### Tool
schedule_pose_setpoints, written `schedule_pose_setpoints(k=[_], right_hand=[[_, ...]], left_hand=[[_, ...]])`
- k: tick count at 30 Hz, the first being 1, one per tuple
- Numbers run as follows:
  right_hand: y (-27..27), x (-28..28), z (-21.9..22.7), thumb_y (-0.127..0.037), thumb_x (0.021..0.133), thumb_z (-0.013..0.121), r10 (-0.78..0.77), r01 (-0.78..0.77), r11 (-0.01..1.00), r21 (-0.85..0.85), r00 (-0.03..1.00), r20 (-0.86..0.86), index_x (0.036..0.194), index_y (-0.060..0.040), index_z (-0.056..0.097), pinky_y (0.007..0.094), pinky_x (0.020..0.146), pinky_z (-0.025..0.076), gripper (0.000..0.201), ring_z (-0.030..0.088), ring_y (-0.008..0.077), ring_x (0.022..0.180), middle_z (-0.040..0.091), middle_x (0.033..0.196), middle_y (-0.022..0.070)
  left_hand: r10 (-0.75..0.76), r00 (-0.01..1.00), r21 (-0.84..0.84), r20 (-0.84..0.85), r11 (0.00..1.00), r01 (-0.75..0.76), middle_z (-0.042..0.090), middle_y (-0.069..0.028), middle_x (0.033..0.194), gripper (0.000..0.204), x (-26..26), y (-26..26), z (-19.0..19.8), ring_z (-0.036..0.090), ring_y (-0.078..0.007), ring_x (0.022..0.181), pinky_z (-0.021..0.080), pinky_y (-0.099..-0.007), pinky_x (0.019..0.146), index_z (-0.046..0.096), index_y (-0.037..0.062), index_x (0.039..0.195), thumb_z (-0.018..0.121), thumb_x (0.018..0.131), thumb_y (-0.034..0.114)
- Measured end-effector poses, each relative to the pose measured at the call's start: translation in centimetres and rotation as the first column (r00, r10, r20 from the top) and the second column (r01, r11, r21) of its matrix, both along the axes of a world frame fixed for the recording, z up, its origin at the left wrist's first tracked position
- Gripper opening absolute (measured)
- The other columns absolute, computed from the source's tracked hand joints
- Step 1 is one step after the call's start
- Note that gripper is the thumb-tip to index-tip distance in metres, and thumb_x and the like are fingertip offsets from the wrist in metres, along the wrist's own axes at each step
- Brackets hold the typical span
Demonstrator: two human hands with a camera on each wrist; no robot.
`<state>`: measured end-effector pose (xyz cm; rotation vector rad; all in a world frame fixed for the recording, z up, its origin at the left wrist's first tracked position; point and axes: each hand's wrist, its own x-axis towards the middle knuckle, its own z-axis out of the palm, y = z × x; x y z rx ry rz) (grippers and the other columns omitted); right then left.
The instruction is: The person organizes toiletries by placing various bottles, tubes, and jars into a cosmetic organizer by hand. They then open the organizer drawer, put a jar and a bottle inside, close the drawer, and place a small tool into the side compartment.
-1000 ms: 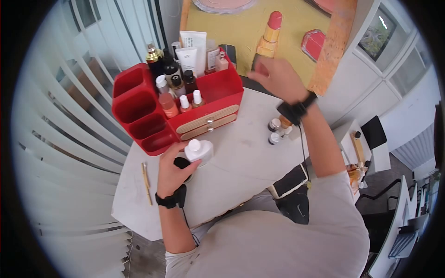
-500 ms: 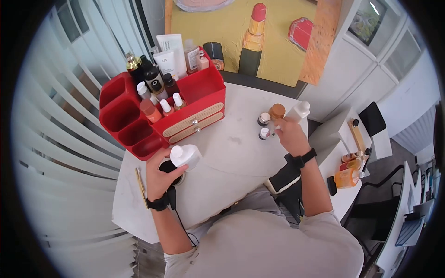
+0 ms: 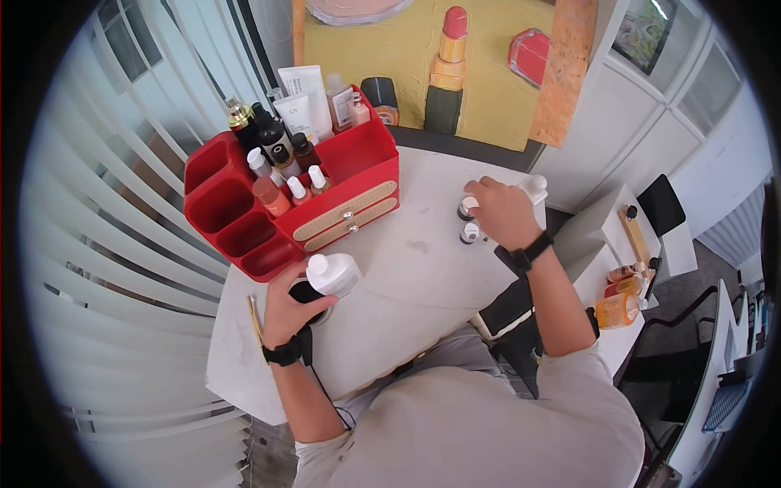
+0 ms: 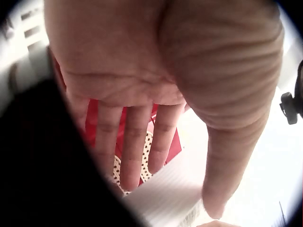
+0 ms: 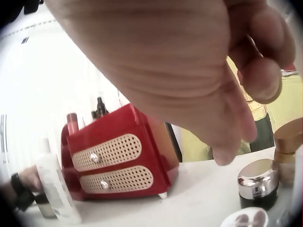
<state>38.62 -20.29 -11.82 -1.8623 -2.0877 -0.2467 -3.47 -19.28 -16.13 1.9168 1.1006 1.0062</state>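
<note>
My left hand (image 3: 286,307) wraps its fingers around the white bottle (image 3: 333,274), tilted on the table (image 3: 407,285) before the red organizer (image 3: 285,203). My right hand (image 3: 503,213) curls over small jars (image 3: 469,233), pinching something I cannot identify.

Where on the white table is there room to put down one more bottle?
The biggest bare patch of the table lies between the red organizer, the white bottle that the left hand holds, and the small jars. The near edge by the person's body is bare too. It is crowded round the jars, where the right hand is reaching.
</note>
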Motion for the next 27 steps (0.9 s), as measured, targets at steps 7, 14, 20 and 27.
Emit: schedule_pose_setpoints(k=[7, 14, 20, 27], right_hand=[[-1.5, -2.6, -1.4, -0.015, 0.083, 0.077, 0.002, 0.052, 0.975, -0.216, 0.970, 0.241, 0.086, -0.0102, 0.073, 0.0422, 0.068, 0.059, 0.006, 0.075, 0.0313, 0.083, 0.074, 0.083, 0.0120], [-0.9, -6.4, -2.4, -0.021, 0.083, 0.081, 0.319, -0.318, 0.924, -0.215, 0.947, -0.030, 0.091, -0.0113, 0.072, 0.0417, 0.069, 0.058, 0.015, 0.075, 0.0285, 0.083, 0.074, 0.087, 0.0083], [4.4, -9.3, 9.9, -0.025, 0.086, 0.083, 0.476, -0.442, 0.876, 0.190, 0.734, -0.485, 0.104, -0.0114, 0.075, 0.0405, 0.078, 0.058, 0.024, 0.074, 0.0296, 0.087, 0.076, 0.093, 0.0063], [18.2, -12.9, 10.7, -0.021, 0.082, 0.082, 0.375, -0.360, 0.920, 0.158, 0.923, -0.081, 0.103, -0.0129, 0.077, 0.0472, 0.083, 0.060, 0.023, 0.076, 0.0335, 0.096, 0.080, 0.104, 0.0101]], left_hand=[[0.067, 0.994, 0.081, 0.084, 0.994, -0.074, 0.079, -0.0104, 0.110, 0.064, -1.1, -0.2, 0.5, 0.073, -0.0217, 0.102, 0.055, -0.0354, 0.096, 0.076, -0.0003, 0.119, 0.102, 0.066, 0.025], [0.080, 0.993, 0.100, 0.086, 0.991, -0.089, 0.077, -0.0088, 0.104, 0.063, -0.8, -0.3, 1.1, 0.073, -0.0210, 0.099, 0.056, -0.0347, 0.094, 0.076, -0.0006, 0.117, 0.103, 0.065, 0.025], [0.068, 0.991, 0.110, 0.117, 0.991, -0.081, 0.077, -0.0076, 0.101, 0.067, -1.0, 0.1, 0.4, 0.073, -0.0202, 0.099, 0.055, -0.0340, 0.093, 0.077, 0.0002, 0.115, 0.104, 0.061, 0.030], [0.009, 0.998, 0.125, 0.060, 0.992, -0.016, 0.077, -0.0082, 0.103, 0.068, -0.6, -0.1, 0.9, 0.072, -0.0199, 0.098, 0.056, -0.0342, 0.093, 0.077, 0.0003, 0.118, 0.104, 0.062, 0.029]])
